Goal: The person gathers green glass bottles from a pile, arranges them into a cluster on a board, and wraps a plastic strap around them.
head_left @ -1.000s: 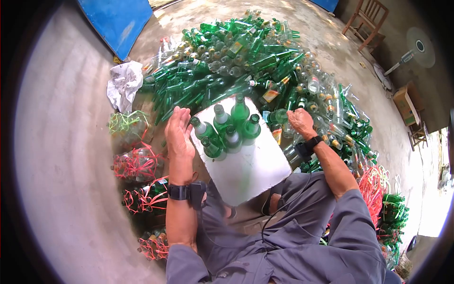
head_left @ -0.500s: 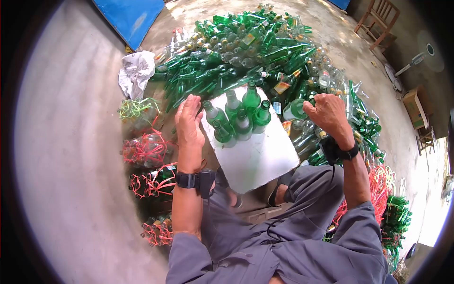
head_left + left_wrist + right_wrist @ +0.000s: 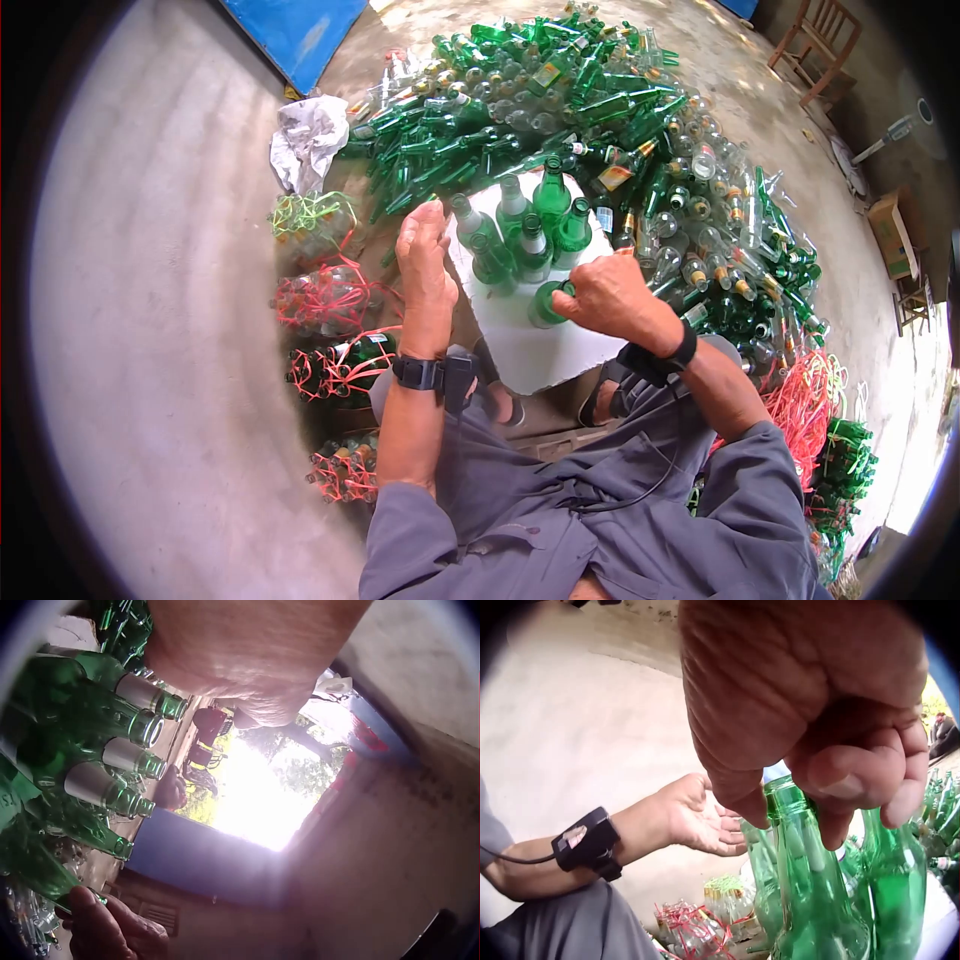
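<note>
My right hand (image 3: 612, 297) pinches the neck of a green glass bottle (image 3: 545, 306) over the near part of a white board (image 3: 530, 355). In the right wrist view, thumb and fingers close round the mouth of that bottle (image 3: 810, 900). Several green bottles (image 3: 552, 205) stand upright in a tight group on the board's far half, some with pale neck labels. My left hand (image 3: 425, 262) is held up on the group's left side, fingers straight and palm toward it, gripping nothing. From the left wrist, the bottle necks (image 3: 97, 784) appear beside the palm.
A big heap of loose green and clear bottles (image 3: 470, 150) covers the floor beyond the board and to its right. Bottle bundles tied with red strapping (image 3: 325, 295) stand at the left. Loose red strapping (image 3: 805, 400) hangs at the right. A white sack (image 3: 308, 140) lies at the far left.
My right hand has brought a bottle from the heap on the right, leftward and in over the board. The left hand stays raised beside the grouped bottles.
</note>
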The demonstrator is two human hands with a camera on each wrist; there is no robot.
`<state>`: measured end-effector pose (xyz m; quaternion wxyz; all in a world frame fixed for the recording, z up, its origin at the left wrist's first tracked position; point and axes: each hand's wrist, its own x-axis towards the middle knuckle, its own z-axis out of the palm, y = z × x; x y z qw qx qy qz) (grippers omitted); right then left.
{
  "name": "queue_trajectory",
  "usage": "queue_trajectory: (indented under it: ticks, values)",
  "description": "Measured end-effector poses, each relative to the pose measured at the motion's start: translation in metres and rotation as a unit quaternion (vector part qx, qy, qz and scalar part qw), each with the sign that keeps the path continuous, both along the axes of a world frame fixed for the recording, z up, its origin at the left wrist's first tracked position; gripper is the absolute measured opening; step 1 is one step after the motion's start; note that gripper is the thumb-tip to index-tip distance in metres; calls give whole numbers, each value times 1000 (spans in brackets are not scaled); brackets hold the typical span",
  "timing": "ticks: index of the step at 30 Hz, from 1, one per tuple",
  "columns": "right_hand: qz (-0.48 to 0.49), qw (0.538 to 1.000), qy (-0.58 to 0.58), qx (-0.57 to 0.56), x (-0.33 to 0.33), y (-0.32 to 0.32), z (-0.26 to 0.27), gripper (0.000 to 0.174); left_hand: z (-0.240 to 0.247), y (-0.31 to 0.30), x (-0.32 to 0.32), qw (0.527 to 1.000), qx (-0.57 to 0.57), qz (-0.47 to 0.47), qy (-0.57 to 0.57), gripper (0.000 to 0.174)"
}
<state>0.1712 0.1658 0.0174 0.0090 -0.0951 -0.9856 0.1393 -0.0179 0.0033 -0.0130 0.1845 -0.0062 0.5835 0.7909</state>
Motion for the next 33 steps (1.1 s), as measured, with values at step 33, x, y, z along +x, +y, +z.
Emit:
queue_trajectory:
  ticks: [33]
  values:
    - [-173,898,52,-401,9,-47,-128,89,-92,7,12,988,-64,-72,-121,70]
